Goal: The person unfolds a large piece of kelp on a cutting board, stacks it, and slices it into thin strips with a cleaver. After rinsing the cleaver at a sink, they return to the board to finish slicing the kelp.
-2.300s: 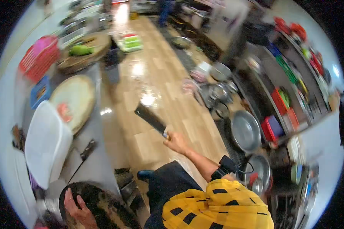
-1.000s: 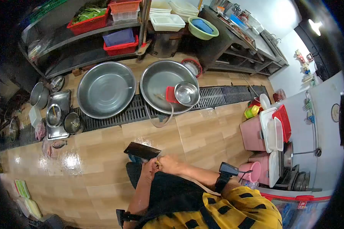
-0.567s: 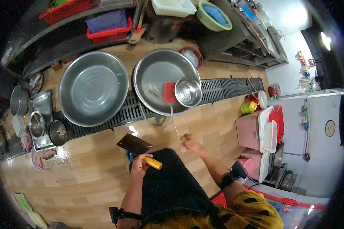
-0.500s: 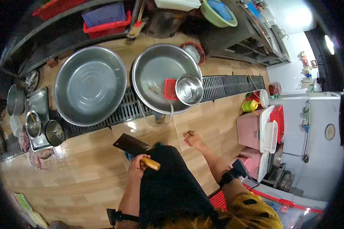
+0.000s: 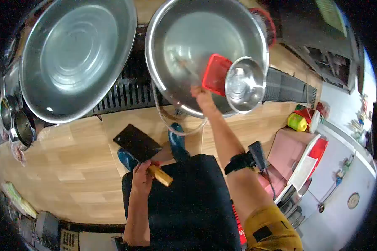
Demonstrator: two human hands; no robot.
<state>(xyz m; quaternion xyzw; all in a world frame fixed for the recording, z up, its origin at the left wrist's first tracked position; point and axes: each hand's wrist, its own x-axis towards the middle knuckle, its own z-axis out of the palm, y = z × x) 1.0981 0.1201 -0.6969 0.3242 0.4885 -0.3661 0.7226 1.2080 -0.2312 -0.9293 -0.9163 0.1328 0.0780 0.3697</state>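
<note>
My left hand [image 5: 143,176] is closed around the wooden handle of a cleaver [image 5: 137,142], whose broad dark blade points up and left, above the blue boots [image 5: 178,142]. My right hand [image 5: 203,98] reaches over the near rim of a large steel basin [image 5: 197,39], right at the lower left edge of a red plastic basket [image 5: 215,75]. A thin stick-like thing [image 5: 189,70] lies in the basin just beyond those fingers; I cannot tell whether they grip anything. A steel bowl [image 5: 245,85] stands against the basket's right side.
A second large steel basin [image 5: 77,46] is at the left. Under both runs a dark floor grate [image 5: 117,94]. A hose [image 5: 161,115] loops in front of the right basin. Pink boxes [image 5: 290,144] stand at the right, and small pans [image 5: 24,127] at the far left.
My right hand has moved forward and up, from above the floor to the basin. The view has shifted closer to the basins. My left hand still holds the cleaver.
</note>
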